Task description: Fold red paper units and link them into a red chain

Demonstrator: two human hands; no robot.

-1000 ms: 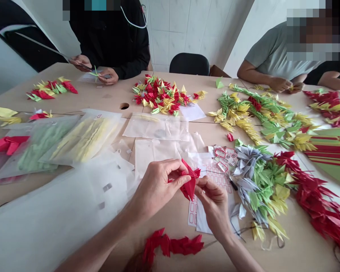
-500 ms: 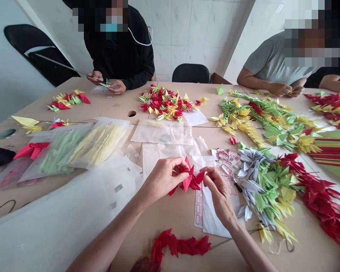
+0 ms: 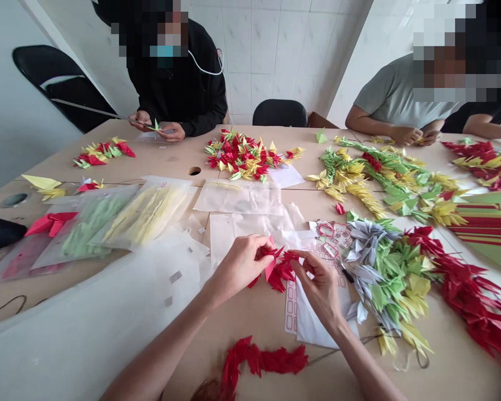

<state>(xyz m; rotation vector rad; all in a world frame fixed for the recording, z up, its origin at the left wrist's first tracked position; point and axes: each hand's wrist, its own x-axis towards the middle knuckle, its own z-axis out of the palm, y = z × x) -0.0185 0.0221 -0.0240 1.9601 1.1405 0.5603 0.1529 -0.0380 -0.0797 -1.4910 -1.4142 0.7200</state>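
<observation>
Both hands' fingers [image 3: 262, 249] pinching red crane [image 3: 278, 267]

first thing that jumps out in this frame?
The two hands at centre: the left hand and right hand pinch a red folded paper piece between them above the table. Next, the colour: a long garland of grey, green, yellow and red paper pieces sprawls to the right, and a red and yellow pile sits at the far middle.

Paper cranes [image 3: 242, 153] on wooden table [image 3: 150, 161]
</observation>
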